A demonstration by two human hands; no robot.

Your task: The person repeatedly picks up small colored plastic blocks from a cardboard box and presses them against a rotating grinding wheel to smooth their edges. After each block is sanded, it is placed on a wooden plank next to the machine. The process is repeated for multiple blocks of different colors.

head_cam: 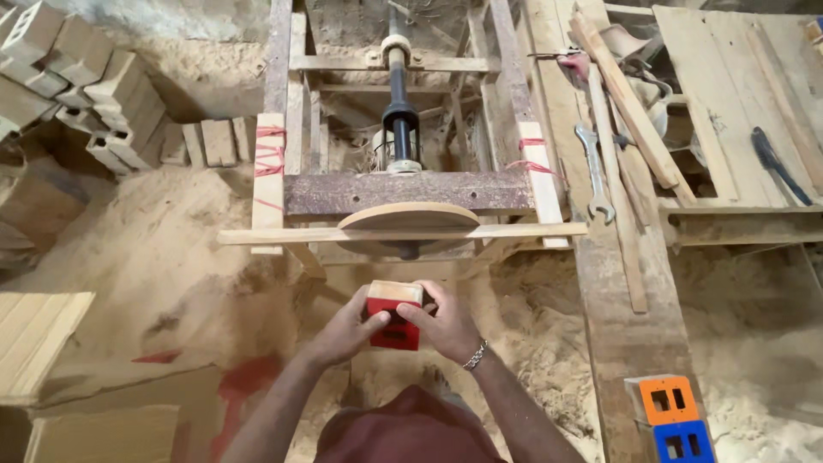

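A: Block (395,314) first — red-painted wood with a bare tan top face and two dark rectangular slots in the side toward the camera. Where does it sit relative to the hands?

B: In the head view, right between them. The left hand (345,333) closes on its left side, thumb across the red face; the right hand (447,324), a chain bracelet at its wrist, closes on the right side and top edge. Both are wrapped on it, fingers curled, neither open. Neither hand is nearer; they share it evenly.

A: Its long axis?

B: It looks roughly upright, tan face tilted up and away, though it's nearly a cube so I wouldn't press that.

A: And what lies ahead of it?

B: Straight ahead and close, but apart from it, the round wooden disc (408,220) on a dark shaft (399,94), with a thin wooden rail (403,233) across its front. Block and disc are not touching.

A: Any containers?

B: None I can see. An orange block (669,399) and a blue block (683,441) sit on the plank (621,330) to the right, well apart from the hands. A spanner (596,174) lies farther up that side, pale blocks (94,86) are stacked at upper left, and sawdust (171,249) covers the floor.
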